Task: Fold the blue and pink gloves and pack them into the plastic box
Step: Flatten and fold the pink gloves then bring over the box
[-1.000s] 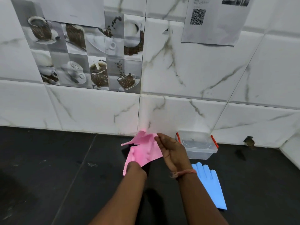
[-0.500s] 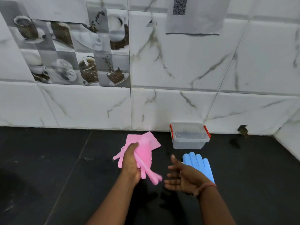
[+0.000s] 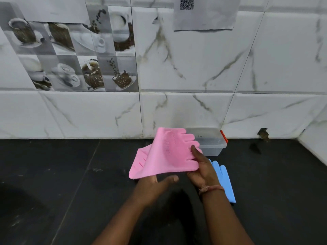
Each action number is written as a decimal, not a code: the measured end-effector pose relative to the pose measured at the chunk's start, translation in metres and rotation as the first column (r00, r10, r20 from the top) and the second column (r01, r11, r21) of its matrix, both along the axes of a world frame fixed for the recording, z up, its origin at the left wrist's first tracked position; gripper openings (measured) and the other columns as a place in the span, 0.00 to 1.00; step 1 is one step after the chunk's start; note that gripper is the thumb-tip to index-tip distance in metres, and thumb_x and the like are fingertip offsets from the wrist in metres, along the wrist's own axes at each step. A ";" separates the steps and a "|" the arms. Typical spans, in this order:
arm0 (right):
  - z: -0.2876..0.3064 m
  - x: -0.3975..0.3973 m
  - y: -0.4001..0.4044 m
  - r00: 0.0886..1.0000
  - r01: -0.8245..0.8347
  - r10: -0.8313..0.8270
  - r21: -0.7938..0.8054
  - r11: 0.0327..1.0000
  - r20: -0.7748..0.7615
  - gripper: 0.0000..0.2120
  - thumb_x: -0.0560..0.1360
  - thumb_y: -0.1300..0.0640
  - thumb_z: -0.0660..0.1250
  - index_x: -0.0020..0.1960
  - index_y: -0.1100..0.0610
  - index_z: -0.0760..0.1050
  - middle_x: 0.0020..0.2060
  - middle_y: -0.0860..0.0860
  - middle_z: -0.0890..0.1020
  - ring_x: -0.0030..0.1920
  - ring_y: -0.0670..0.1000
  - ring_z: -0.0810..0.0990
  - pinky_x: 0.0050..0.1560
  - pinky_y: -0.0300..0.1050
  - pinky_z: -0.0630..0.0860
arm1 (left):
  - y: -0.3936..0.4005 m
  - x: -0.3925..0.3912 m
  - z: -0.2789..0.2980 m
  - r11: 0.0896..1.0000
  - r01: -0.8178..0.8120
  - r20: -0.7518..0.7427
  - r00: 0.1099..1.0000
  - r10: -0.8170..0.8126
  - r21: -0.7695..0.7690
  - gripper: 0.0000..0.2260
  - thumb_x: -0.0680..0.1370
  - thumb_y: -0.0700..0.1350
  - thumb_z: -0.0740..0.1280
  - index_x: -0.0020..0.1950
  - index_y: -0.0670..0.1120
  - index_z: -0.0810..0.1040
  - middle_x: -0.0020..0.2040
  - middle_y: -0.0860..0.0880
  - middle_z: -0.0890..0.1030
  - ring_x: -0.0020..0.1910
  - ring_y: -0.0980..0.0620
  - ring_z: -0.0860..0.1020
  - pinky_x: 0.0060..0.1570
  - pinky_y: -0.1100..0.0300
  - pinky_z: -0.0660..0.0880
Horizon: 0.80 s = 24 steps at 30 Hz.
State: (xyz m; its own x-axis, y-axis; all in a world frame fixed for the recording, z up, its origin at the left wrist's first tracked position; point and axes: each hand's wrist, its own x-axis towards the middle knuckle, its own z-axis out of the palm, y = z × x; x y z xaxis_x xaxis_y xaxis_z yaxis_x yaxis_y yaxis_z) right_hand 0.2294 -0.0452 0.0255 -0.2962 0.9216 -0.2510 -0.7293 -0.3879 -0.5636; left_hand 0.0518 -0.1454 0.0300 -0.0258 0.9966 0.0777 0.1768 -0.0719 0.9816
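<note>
The pink gloves [image 3: 164,154] are now spread out flat in the air between both hands, where half a second ago they hung bunched in the left hand alone while the right hand waited open and apart. The right hand [image 3: 201,169] has come in and pinches the finger end with its thumb on top; the left hand [image 3: 152,185] sits under the lower edge with its thumb stretched out, and whether its hidden fingers grip the rubber cannot be told. That reads as the pair being laid out and squared for a fold, so no fold looks made yet.

The blue gloves [image 3: 223,179] lie flat and untouched on the tabletop [image 3: 53,174] just right of the right wrist. The plastic box [image 3: 212,144], clear with an orange clip, stands lidless against the wall behind the pink gloves and looks empty, though part of it is hidden.

The tabletop is dark, matt stone with pale scuffs. Behind it rises a white marble-look tiled wall [image 3: 194,68] with coffee-cup picture tiles [image 3: 79,55] and a taped paper sheet [image 3: 203,15] bearing a QR code
</note>
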 end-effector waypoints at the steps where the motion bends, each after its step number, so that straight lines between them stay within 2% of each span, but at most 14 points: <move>1: 0.001 0.000 0.000 0.994 0.020 -0.019 -0.006 1.000 0.112 0.24 0.73 0.57 0.74 0.67 0.63 0.76 0.63 0.63 0.80 0.58 0.61 0.81 0.58 0.61 0.78 | -0.004 -0.003 -0.008 0.998 -0.004 -0.120 0.993 -0.003 -0.061 0.31 0.68 0.66 0.76 0.68 0.67 0.70 0.61 0.68 0.79 0.59 0.70 0.77 0.52 0.77 0.72; 3: -0.004 -0.002 -0.004 0.928 0.062 -0.041 -0.044 0.997 0.371 0.16 0.73 0.59 0.74 0.60 0.61 0.79 0.58 0.64 0.82 0.56 0.62 0.82 0.59 0.62 0.78 | -0.012 -0.008 -0.038 0.987 -0.112 -0.351 0.934 0.065 -0.113 0.24 0.72 0.58 0.74 0.66 0.62 0.72 0.54 0.66 0.76 0.52 0.66 0.75 0.53 0.69 0.71; 5: -0.016 -0.001 -0.015 0.875 0.068 -0.009 -0.104 0.992 0.484 0.13 0.74 0.62 0.72 0.58 0.59 0.78 0.56 0.63 0.83 0.56 0.63 0.82 0.60 0.65 0.78 | -0.022 -0.013 -0.072 0.957 -0.283 -0.392 0.889 0.236 -0.066 0.14 0.77 0.43 0.71 0.59 0.56 0.77 0.53 0.59 0.79 0.53 0.58 0.78 0.56 0.59 0.72; 7: -0.019 0.001 -0.024 0.860 0.035 0.025 -0.108 0.994 0.510 0.14 0.75 0.63 0.71 0.59 0.59 0.77 0.53 0.62 0.84 0.52 0.62 0.84 0.54 0.60 0.81 | -0.029 -0.025 -0.097 0.855 -0.488 -0.249 0.862 0.441 -0.177 0.12 0.80 0.38 0.68 0.59 0.53 0.78 0.53 0.49 0.82 0.53 0.49 0.81 0.52 0.57 0.73; 9: -0.011 0.006 -0.027 0.849 -0.024 0.049 -0.054 0.998 0.525 0.12 0.74 0.63 0.71 0.58 0.60 0.79 0.51 0.62 0.85 0.47 0.60 0.86 0.47 0.56 0.83 | -0.033 -0.036 -0.108 0.796 -0.506 0.063 0.830 0.554 -0.333 0.18 0.83 0.38 0.65 0.70 0.52 0.74 0.55 0.42 0.80 0.43 0.52 0.79 0.43 0.61 0.72; 10: -0.004 0.009 -0.026 0.852 -0.061 0.058 -0.012 0.998 0.520 0.11 0.74 0.62 0.72 0.56 0.61 0.80 0.52 0.64 0.84 0.48 0.60 0.86 0.49 0.58 0.83 | -0.034 -0.042 -0.110 0.800 -0.506 0.170 0.800 0.575 -0.322 0.24 0.83 0.35 0.62 0.77 0.53 0.69 0.57 0.42 0.79 0.42 0.53 0.78 0.43 0.62 0.74; 12: 0.015 0.014 -0.023 0.875 -0.164 0.104 0.087 0.983 0.474 0.15 0.73 0.61 0.72 0.59 0.62 0.80 0.58 0.66 0.81 0.55 0.62 0.84 0.60 0.60 0.79 | -0.032 -0.054 -0.112 0.753 -0.586 0.192 0.736 0.649 -0.299 0.34 0.80 0.24 0.57 0.81 0.52 0.64 0.68 0.44 0.75 0.55 0.48 0.79 0.54 0.56 0.76; 14: 0.035 0.013 -0.022 0.885 -0.287 0.187 0.184 0.940 0.426 0.18 0.74 0.63 0.71 0.64 0.61 0.78 0.61 0.63 0.81 0.60 0.60 0.81 0.63 0.56 0.78 | -0.029 -0.060 -0.109 0.730 -0.603 0.214 0.705 0.677 -0.321 0.32 0.79 0.23 0.56 0.77 0.50 0.70 0.74 0.44 0.74 0.66 0.43 0.78 0.63 0.51 0.74; 16: 0.048 0.009 -0.025 0.834 -0.396 0.244 0.229 0.889 0.495 0.21 0.73 0.63 0.72 0.65 0.56 0.79 0.62 0.58 0.82 0.62 0.58 0.80 0.65 0.54 0.77 | -0.026 -0.057 -0.105 0.799 -0.520 0.320 0.734 0.599 -0.302 0.22 0.81 0.29 0.61 0.69 0.49 0.78 0.69 0.43 0.80 0.64 0.45 0.80 0.64 0.50 0.75; 18: 0.054 0.003 -0.030 0.778 -0.466 0.288 0.206 0.861 0.559 0.20 0.72 0.60 0.74 0.64 0.52 0.80 0.62 0.56 0.82 0.63 0.57 0.80 0.65 0.54 0.76 | -0.020 -0.046 -0.087 0.867 -0.394 0.420 0.762 0.493 -0.304 0.12 0.83 0.42 0.64 0.63 0.48 0.82 0.62 0.43 0.85 0.62 0.45 0.83 0.64 0.50 0.76; 19: 0.054 0.001 -0.033 0.763 -0.489 0.314 0.187 0.852 0.565 0.20 0.73 0.60 0.74 0.64 0.51 0.80 0.62 0.56 0.82 0.62 0.57 0.81 0.63 0.53 0.77 | -0.015 -0.039 -0.076 0.898 -0.313 0.464 0.775 0.430 -0.310 0.13 0.83 0.49 0.63 0.63 0.47 0.82 0.61 0.43 0.85 0.63 0.43 0.82 0.66 0.49 0.75; 20: 0.054 0.001 -0.035 0.757 -0.503 0.334 0.173 0.847 0.562 0.19 0.73 0.60 0.74 0.64 0.51 0.80 0.61 0.56 0.83 0.61 0.56 0.82 0.60 0.52 0.79 | -0.010 -0.033 -0.065 0.923 -0.212 0.512 0.781 0.357 -0.320 0.19 0.82 0.56 0.61 0.63 0.47 0.82 0.62 0.42 0.85 0.65 0.42 0.81 0.68 0.47 0.73; 22: 0.051 0.004 -0.036 0.758 -0.513 0.359 0.159 0.843 0.544 0.18 0.73 0.60 0.74 0.63 0.53 0.81 0.59 0.57 0.83 0.57 0.56 0.84 0.54 0.49 0.81 | -0.004 -0.026 -0.050 0.954 0.044 0.603 0.783 0.151 -0.296 0.29 0.81 0.67 0.56 0.70 0.48 0.79 0.68 0.41 0.81 0.70 0.41 0.78 0.72 0.44 0.69; 24: 0.046 0.010 -0.036 0.750 -0.534 0.382 0.155 0.831 0.539 0.20 0.72 0.59 0.75 0.63 0.53 0.81 0.60 0.57 0.83 0.58 0.56 0.83 0.54 0.48 0.80 | -0.004 -0.022 -0.047 0.912 0.285 0.701 0.714 0.003 -0.294 0.33 0.80 0.71 0.53 0.77 0.51 0.71 0.75 0.41 0.74 0.74 0.40 0.73 0.73 0.40 0.68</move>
State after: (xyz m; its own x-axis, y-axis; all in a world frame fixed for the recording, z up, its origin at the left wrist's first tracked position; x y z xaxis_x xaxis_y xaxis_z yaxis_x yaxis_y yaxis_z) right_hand 0.2393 -0.0807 0.0718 -0.6171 0.7542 -0.2243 -0.1209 -0.3726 -0.9201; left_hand 0.0293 -0.1495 -0.0169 0.2162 0.9409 -0.2608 -0.5225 0.3371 0.7832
